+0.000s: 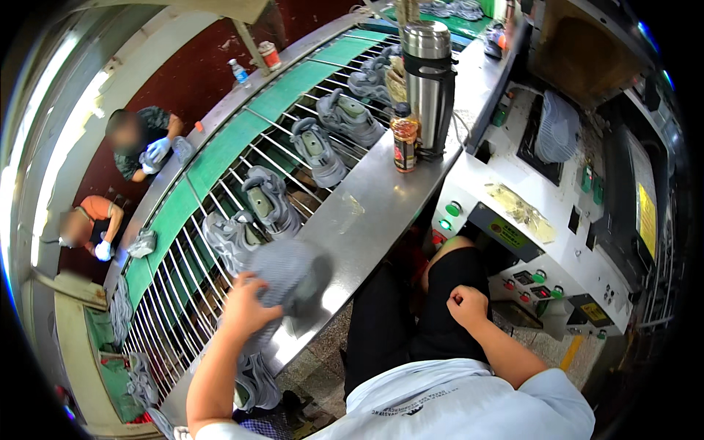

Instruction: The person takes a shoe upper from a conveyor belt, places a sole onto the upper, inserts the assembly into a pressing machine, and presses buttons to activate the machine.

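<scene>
My left hand (248, 306) grips a grey shoe (282, 268) that is tipped so its ribbed sole faces up; the shoe is blurred by motion. It is above the metal ledge (367, 213), beside the bar rack. On my right thigh, near the knee, lies my right hand (468, 306), fingers curled closed, with nothing seen in it. Several grey sneakers stand on the rack, the nearest a sneaker (227, 238) just beyond the held shoe and another sneaker (271, 202) farther along. Below my left forearm is another grey sneaker (257, 385), partly hidden.
A steel thermos (427, 88) and a small bottle (404, 139) stand on the ledge. To the right is a white machine (506, 191) with buttons and a translucent sole-shaped piece (559, 128). Past the green conveyor (213, 154), two people (150, 139) handle shoes.
</scene>
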A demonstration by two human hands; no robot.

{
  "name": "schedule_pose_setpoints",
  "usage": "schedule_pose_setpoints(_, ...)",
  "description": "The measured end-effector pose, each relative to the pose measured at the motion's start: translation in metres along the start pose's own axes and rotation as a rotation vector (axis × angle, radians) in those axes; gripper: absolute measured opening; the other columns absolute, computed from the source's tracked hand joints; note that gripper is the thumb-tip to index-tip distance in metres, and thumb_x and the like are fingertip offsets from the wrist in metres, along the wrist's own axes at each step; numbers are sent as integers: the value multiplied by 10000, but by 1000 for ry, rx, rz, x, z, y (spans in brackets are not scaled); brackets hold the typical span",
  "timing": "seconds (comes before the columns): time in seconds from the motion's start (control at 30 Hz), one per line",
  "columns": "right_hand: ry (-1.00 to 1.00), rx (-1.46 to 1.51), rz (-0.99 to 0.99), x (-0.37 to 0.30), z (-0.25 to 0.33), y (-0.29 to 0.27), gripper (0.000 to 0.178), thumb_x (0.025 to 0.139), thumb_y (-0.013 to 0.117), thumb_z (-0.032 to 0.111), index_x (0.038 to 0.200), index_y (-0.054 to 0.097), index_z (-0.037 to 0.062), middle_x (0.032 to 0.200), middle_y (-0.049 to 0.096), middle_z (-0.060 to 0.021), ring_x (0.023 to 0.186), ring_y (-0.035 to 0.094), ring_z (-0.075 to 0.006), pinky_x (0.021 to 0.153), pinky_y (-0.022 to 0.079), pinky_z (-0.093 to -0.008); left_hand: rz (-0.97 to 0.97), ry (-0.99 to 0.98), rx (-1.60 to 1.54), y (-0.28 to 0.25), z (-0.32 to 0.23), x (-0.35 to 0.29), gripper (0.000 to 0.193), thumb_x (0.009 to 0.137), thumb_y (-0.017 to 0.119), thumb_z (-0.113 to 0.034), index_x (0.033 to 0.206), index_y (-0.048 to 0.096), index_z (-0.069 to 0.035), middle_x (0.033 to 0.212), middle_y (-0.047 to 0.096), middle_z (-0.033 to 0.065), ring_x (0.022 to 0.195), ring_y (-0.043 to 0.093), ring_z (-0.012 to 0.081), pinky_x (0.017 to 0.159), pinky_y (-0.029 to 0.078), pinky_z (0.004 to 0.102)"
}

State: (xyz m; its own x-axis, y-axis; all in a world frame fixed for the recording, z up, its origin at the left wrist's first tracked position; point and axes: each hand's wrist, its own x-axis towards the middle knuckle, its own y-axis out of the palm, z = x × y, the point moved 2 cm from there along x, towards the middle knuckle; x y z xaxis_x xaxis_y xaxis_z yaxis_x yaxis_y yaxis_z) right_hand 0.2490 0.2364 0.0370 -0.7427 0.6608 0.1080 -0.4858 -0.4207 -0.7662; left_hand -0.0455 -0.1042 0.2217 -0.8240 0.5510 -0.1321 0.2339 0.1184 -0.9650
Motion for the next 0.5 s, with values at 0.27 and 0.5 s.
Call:
schedule_pose_setpoints(0.27,185,376,-82,-27,-40,-10,45,721,656,31,734,615,45,631,601,-40,573,584,-129,558,470,-265,-46,290,287,67,-120,34,530,610,751,-351,1050,609,-92,1285,470,123,1084,500,347,841,456,447)
schedule_pose_setpoints(0.5,-104,424,-255,-7,-21,-48,77,727,628,-38,754,608,31,648,565,-64,560,556,-130,521,436,-243,-144,618,428,137,-139,32,468,668,701,-226,1120,640,-122,1427,408,71,973,507,304,802,448,404)
